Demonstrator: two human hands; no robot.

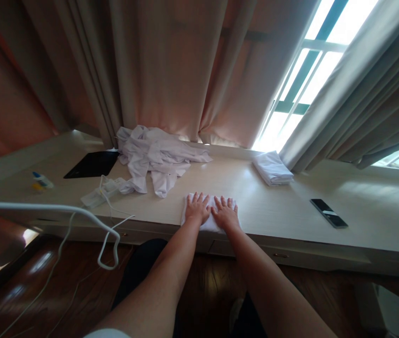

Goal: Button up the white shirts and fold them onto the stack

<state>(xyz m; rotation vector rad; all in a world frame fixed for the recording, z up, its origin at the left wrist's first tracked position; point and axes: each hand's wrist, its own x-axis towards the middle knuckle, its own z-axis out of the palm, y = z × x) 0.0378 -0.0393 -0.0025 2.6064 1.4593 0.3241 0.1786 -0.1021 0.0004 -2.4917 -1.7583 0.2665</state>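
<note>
A folded white cloth lies at the front edge of the long pale counter, partly covered by my hands. Flat on its left half rests my left hand, fingers spread. My right hand presses on the right half, its fingers also stretched out and apart. Behind and to the left is a crumpled heap of white cloth, one part hanging toward the front. Farther back on the right sits a neat folded stack of white cloth.
A phone lies on the counter at right. To the left are a black flat sheet, a power strip with cables, and a small bottle. A white bent tube crosses the left foreground. Curtains hang behind.
</note>
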